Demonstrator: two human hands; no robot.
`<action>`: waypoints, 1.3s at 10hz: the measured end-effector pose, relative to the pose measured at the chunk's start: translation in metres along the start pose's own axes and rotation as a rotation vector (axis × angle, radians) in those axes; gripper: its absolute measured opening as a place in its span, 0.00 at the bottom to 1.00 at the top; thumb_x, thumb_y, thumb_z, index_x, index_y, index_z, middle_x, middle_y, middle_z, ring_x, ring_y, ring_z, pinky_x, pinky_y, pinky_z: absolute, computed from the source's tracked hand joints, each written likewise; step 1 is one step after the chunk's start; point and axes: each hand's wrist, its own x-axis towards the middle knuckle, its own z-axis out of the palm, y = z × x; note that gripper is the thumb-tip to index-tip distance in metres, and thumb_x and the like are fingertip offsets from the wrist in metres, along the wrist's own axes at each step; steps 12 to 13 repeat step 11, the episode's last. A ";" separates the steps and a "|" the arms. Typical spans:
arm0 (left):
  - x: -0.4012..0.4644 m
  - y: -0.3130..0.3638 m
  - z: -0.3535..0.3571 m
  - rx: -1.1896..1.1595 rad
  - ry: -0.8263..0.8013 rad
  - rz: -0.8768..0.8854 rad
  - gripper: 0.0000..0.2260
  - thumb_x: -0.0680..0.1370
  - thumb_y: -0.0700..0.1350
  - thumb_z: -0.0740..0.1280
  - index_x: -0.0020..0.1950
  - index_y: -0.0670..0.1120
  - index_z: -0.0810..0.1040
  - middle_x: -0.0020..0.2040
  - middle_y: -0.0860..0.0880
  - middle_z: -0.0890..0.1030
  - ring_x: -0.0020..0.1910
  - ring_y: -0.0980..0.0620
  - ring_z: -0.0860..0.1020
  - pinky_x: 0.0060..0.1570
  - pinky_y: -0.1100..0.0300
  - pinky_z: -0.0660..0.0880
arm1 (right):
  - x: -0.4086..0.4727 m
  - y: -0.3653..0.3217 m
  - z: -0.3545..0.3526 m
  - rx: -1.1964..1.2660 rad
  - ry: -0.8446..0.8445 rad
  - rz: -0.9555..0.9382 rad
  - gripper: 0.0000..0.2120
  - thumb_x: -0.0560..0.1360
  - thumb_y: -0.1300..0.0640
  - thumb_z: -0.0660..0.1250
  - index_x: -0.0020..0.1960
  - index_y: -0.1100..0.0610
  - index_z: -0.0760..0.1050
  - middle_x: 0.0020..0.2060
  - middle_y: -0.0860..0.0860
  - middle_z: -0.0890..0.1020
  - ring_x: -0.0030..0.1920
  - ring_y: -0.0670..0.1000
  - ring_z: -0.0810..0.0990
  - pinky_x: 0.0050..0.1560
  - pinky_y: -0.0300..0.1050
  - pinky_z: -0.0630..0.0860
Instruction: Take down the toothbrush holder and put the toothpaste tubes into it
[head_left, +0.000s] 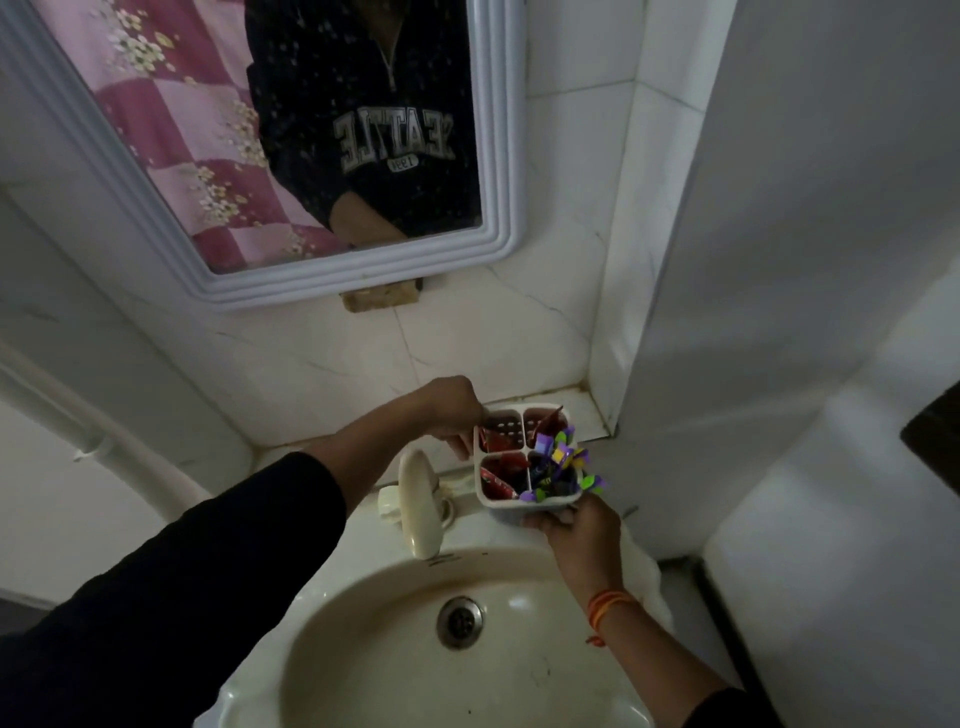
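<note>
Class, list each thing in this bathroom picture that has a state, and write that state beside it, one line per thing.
Toothbrush holder: held at the sink's back edge, upright, four compartments.
Toothpaste tubes: red, standing in the holder's left compartments.
Toothbrushes: purple and green, in the front right compartment.
Left hand: grip closed at the holder's rim.
Right hand: grip closed on the holder's base.
Tap: no water running.
Sink: unplugged, looks dry.

My left arm reaches forward and to the right in a dark sleeve pushed up past the forearm, and my left hand (453, 410) is bent down at the wrist, fingers (462, 446) curled and pinched together. My right hand (582, 530) comes up from the lower right, palm turned away from me, fingers wrapped in a grip. An orange thread (605, 605) circles my right wrist.
</note>
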 end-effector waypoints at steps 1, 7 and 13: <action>0.005 0.015 -0.011 -0.121 0.102 -0.002 0.15 0.79 0.47 0.65 0.51 0.36 0.83 0.42 0.42 0.88 0.42 0.46 0.88 0.51 0.52 0.84 | 0.033 -0.021 -0.015 -0.003 0.034 -0.048 0.21 0.62 0.60 0.83 0.54 0.55 0.82 0.47 0.48 0.87 0.49 0.48 0.84 0.48 0.42 0.79; 0.049 0.064 0.037 -0.862 0.046 -0.017 0.15 0.79 0.55 0.65 0.58 0.46 0.80 0.51 0.43 0.83 0.48 0.42 0.83 0.51 0.37 0.82 | 0.108 -0.022 -0.023 0.045 0.306 0.268 0.17 0.66 0.60 0.80 0.54 0.61 0.85 0.45 0.56 0.87 0.47 0.53 0.84 0.44 0.37 0.71; -0.016 0.047 0.031 -0.576 0.316 0.040 0.20 0.77 0.56 0.66 0.57 0.39 0.79 0.56 0.41 0.83 0.50 0.42 0.83 0.50 0.50 0.81 | 0.075 -0.060 -0.045 -0.086 0.162 0.292 0.11 0.72 0.59 0.71 0.54 0.59 0.83 0.52 0.58 0.86 0.55 0.60 0.83 0.56 0.45 0.77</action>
